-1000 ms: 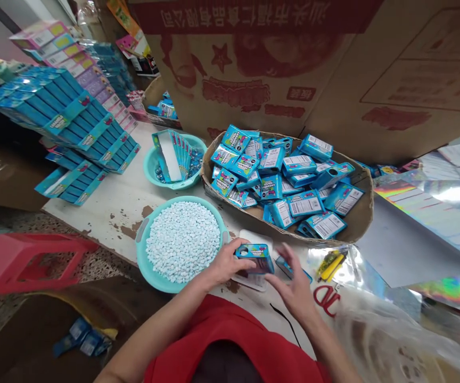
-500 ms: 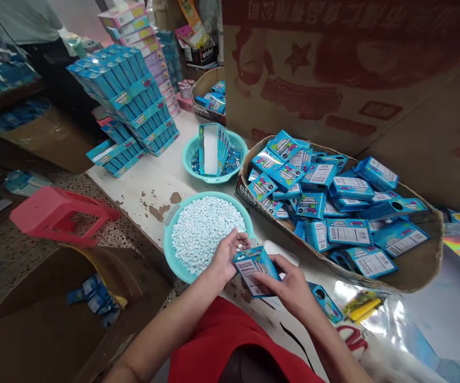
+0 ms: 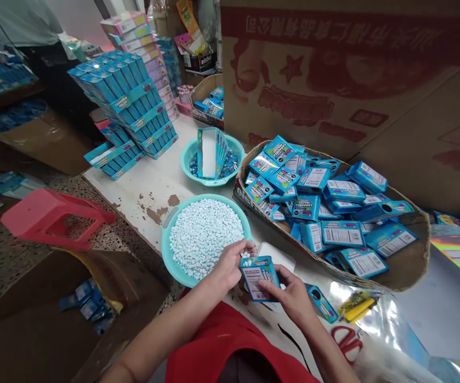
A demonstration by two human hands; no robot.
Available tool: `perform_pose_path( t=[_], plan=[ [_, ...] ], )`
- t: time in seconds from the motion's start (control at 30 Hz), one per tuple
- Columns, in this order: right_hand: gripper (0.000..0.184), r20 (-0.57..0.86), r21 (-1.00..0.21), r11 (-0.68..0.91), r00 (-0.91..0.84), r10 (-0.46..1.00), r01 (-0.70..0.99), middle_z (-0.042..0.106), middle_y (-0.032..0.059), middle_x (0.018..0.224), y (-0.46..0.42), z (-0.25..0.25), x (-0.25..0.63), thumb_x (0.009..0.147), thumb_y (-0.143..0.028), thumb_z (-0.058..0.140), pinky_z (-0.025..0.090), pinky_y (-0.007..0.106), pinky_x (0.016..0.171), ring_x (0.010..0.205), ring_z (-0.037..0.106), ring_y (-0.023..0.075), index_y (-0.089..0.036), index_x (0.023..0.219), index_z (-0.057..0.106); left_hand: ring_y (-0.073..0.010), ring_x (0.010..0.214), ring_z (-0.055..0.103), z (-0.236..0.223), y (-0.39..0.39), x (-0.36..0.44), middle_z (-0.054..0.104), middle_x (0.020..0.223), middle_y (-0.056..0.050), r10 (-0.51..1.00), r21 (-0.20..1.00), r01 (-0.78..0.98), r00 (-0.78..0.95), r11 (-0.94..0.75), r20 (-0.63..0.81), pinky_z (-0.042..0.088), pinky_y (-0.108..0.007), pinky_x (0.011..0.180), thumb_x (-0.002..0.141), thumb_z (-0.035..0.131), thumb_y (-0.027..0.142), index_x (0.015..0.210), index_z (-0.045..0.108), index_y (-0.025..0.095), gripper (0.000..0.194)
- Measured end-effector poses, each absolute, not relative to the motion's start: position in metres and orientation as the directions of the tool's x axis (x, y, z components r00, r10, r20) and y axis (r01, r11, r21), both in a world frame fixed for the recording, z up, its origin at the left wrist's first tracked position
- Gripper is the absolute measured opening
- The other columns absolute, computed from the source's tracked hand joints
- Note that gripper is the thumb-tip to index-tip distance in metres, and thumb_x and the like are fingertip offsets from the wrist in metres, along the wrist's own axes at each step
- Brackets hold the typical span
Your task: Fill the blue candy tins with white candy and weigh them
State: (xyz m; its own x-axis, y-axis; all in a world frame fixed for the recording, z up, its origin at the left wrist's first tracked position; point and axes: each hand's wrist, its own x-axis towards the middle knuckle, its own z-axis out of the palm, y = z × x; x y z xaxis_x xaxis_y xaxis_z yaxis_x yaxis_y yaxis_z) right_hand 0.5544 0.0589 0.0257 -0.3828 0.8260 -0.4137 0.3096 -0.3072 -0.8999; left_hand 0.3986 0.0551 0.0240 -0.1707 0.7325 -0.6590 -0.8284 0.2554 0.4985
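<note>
My right hand grips a small blue candy box with a printed label, its top edge tilted up toward my left hand. Cupped at that top edge, my left hand holds several small white candies; they sit right at the box's mouth. Just left of both hands stands a turquoise bowl full of the same pale candies. A white flat object lies behind the box, partly covered. One more blue box rests flat beside my right wrist.
A cardboard tray heaped with blue boxes is at the right, before a large carton. A second turquoise bowl holds wrapped candies and folded card. Stacked box displays, red scissors and a red stool surround the work spot.
My left hand has moved right and down to the box's top with candies showing in its fingers. The box has turned more upright in my right hand.
</note>
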Motion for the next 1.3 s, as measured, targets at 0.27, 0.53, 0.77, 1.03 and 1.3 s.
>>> perform_pose_path(
  t=[0.27,0.53,0.77,1.03,1.3],
  plan=[
    [0.045,-0.374,-0.928,-0.357,-0.271,0.887,0.11,0.068,0.0048,0.093,0.051,0.0,0.578,0.06,-0.039,0.08,0.05,0.039,0.082,0.088,0.062,0.0245,-0.02,0.095,0.061,-0.0057,0.046,0.036,0.037,0.061,0.362,0.045,0.057,0.004,0.773,0.77,-0.593,-0.367,0.235,-0.518,0.026,-0.019,0.043,0.065,0.074,0.041,0.079,0.066,0.016,0.03],
    [0.046,-0.319,-0.942,-0.323,0.049,0.946,0.087,0.067,0.004,0.086,0.058,-0.063,0.594,0.056,-0.043,0.078,0.049,0.04,0.081,0.084,0.062,0.0243,-0.019,0.09,0.061,-0.0261,0.112,0.051,0.041,0.062,0.318,0.061,0.114,-0.006,0.887,0.837,0.428,-0.441,0.341,-0.136,0.039,-0.038,0.094,0.078,0.057,0.04,0.098,0.067,0.023,0.028],
    [0.05,-0.185,-0.945,-0.184,0.022,0.983,0.269,0.06,0.0112,0.115,0.046,-0.069,0.593,0.064,-0.039,0.07,0.042,0.049,0.096,0.108,0.057,0.0286,-0.019,0.108,0.055,-0.0238,0.109,0.055,0.033,0.058,0.334,0.063,0.109,-0.006,0.898,0.817,0.479,-0.427,0.32,-0.101,0.041,-0.037,0.093,0.082,0.052,0.041,0.095,0.065,0.022,0.027],
    [0.042,0.055,-0.876,-0.028,0.158,0.986,0.481,0.054,0.0111,0.113,0.016,-0.017,0.633,0.08,-0.039,0.06,0.053,0.039,0.08,0.095,0.058,0.0215,-0.02,0.117,0.054,-0.02,0.102,0.057,0.031,0.066,0.356,0.064,0.103,-0.004,0.941,0.815,0.53,-0.334,0.233,-0.052,0.043,-0.034,0.09,0.084,0.052,0.033,0.095,0.065,0.021,0.021],
    [0.049,0.006,-0.836,-0.234,0.435,0.9,0.496,0.055,0.0077,0.098,0.011,-0.028,0.673,0.075,-0.054,0.061,0.047,0.034,0.07,0.083,0.054,0.0194,-0.017,0.107,0.059,-0.0176,0.103,0.056,0.024,0.082,0.398,0.063,0.104,-0.004,0.998,0.79,0.612,-0.06,0.028,0.011,0.042,-0.032,0.094,0.085,0.051,0.025,0.098,0.063,0.021,0.017]
  ],
)
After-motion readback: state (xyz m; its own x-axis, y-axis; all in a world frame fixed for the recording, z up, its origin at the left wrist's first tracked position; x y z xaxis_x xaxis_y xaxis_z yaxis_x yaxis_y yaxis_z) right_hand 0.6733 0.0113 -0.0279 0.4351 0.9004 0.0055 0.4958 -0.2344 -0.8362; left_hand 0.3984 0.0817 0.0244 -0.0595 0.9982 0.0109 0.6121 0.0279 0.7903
